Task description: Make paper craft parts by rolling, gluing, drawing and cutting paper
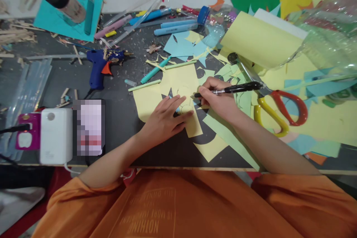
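Note:
My right hand (219,100) grips a black pen (242,87), its tip touching or just above a pale yellow paper piece (181,76). Curved outlines are drawn on that paper near the tip. My left hand (164,117) lies flat with fingers stretched across the same paper, covering part of the drawing. Just beyond the hands are a teal pen-like stick (156,70) and a rolled green paper strip (181,64). Light green paper scraps (223,130) lie under and beside my right forearm. A curved yellow offcut (211,148) sits close to the table edge.
Scissors (290,108) with red and yellow handles lie at right, by a clear plastic bottle (331,33). A blue glue gun (97,67), a phone (89,128) and a white charger (55,135) are at left. Markers (175,28) and a black-capped bottle (65,2) stand or lie farther back.

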Tool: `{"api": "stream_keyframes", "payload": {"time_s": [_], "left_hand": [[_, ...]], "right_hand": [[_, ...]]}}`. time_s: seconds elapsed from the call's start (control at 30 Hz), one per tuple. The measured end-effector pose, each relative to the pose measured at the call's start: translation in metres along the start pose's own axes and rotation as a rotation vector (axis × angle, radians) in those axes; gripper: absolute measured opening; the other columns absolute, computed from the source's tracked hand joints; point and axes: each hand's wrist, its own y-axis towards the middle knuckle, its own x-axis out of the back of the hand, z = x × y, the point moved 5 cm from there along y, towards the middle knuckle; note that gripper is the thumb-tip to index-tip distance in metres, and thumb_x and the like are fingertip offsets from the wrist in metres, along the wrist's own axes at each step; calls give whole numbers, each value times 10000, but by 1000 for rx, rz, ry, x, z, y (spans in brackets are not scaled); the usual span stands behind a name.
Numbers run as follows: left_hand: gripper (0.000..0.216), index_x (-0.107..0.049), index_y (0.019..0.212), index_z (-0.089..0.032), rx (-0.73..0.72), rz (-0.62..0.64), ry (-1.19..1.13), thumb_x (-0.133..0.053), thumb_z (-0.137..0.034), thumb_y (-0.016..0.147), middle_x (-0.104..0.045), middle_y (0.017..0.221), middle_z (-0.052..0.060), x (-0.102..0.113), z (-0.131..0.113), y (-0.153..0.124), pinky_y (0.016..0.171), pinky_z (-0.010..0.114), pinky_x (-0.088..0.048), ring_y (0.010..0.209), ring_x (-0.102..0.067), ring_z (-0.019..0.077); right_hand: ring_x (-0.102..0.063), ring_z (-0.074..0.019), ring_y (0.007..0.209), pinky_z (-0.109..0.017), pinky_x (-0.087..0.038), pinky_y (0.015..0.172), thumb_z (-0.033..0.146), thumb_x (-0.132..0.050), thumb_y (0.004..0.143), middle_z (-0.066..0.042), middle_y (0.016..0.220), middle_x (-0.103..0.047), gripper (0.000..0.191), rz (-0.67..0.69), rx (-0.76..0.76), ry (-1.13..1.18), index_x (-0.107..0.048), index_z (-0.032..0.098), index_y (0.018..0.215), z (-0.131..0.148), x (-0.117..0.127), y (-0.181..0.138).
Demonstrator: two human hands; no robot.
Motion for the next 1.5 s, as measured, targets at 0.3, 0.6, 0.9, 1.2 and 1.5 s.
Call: {"api": "stream_keyframes", "payload": {"time_s": [0.3,0.6,0.9,1.2,1.5], "left_hand": [[398,-535,1353,-204,-39,-33,-7,-502,-281,964,-570,1371,171,2,-1,-2,1103,523,-420,1346,-499,301],[343,-584,1287,-215,-58,-56,8,-505,-288,961,-562,1373,163,1,-1,-2,1089,520,-430,1322,-520,306],[330,-596,1269,-208,-57,-69,22,-507,-282,960,-576,1353,166,3,-2,-1,1070,529,-451,1307,-537,315],[323,-606,1261,-206,-53,-61,13,-498,-271,963,-574,1350,170,4,-3,-1,1072,531,-448,1310,-533,315],[330,-600,1273,-224,-32,-43,-1,-500,-274,963,-567,1362,154,2,-2,-1,1095,533,-425,1334,-511,304]], "right_hand": [[-463,-83,395,-240,-415,467,190,-554,790,75,399,-468,288,-27,-6,89,-421,229,537,-1,1,1],[-371,-73,456,-241,-303,460,176,-548,724,63,466,-410,298,87,15,-31,-350,224,507,0,-5,1],[-396,-80,445,-257,-334,479,160,-542,748,62,460,-439,300,34,47,-49,-367,226,513,1,-2,2],[-419,-82,419,-246,-368,453,156,-554,770,61,448,-469,310,14,2,-34,-389,226,517,3,-1,1],[-446,-84,418,-236,-391,450,159,-558,779,66,440,-479,299,-24,3,-12,-412,226,527,1,1,2]]}}
